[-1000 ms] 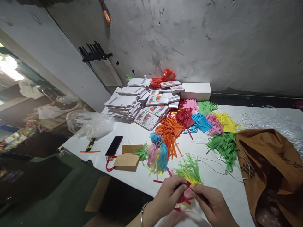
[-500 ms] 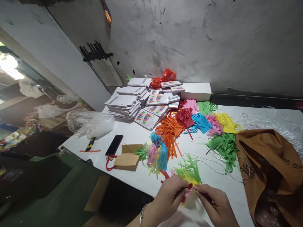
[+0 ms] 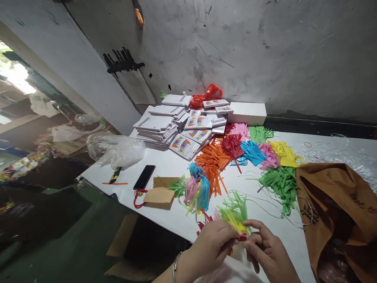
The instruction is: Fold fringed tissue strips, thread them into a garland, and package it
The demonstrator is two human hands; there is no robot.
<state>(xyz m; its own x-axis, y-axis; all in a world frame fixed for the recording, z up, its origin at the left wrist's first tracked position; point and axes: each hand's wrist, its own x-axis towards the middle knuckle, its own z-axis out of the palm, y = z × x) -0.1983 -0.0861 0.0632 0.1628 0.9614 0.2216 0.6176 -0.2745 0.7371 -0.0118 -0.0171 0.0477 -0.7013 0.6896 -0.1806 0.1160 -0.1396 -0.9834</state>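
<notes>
My left hand (image 3: 216, 241), with a bracelet at the wrist, pinches a red paper tassel (image 3: 242, 237) at its end; strips of red stick out on either side of the hand. Just right of it, my right hand (image 3: 266, 249) has its index finger and thumb apart, their tips close to the tassel's end. Green and yellow tassels (image 3: 235, 212) with a bit of pink lie on the table right behind my fingers. A blue, pink and yellow tassel bunch (image 3: 197, 188) lies further left. The palm side of my left hand is hidden.
Behind are orange tassels (image 3: 213, 161), green tassels (image 3: 281, 186) and stacked printed cards (image 3: 156, 124). A phone (image 3: 144, 177), a cutter knife (image 3: 115, 175) and folded cardboard (image 3: 159, 195) lie left. White string (image 3: 271, 202) and a brown bag (image 3: 332, 204) are at right.
My right index finger has lifted away from the thumb, where the two were pinched together at the tassel's end. My left hand stays closed on the red tassel. The view has shifted slightly.
</notes>
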